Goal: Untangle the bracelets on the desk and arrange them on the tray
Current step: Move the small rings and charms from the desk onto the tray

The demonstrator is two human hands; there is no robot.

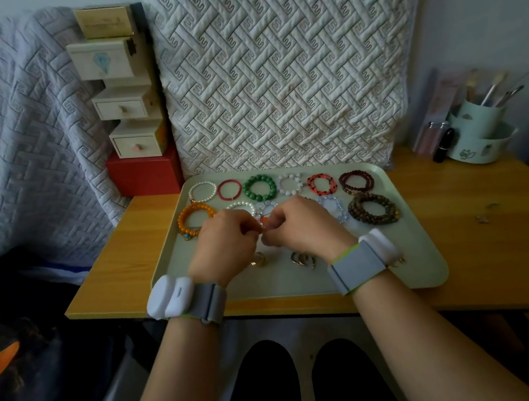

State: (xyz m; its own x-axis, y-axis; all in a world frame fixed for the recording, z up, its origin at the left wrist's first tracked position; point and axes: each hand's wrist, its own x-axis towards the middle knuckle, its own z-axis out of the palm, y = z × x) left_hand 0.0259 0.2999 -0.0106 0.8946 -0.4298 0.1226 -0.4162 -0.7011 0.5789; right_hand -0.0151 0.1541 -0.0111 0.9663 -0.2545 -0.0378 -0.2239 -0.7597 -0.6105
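Both hands, left hand (224, 241) & right hand (298, 226), pinch a small bracelet (263, 222) above tray (405, 268) centre. Judged light, limp, snag-prone; grip at beads, not cord.

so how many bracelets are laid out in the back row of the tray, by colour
white: 2
red: 1
green: 1
red and black: 1
dark maroon: 1
total: 6
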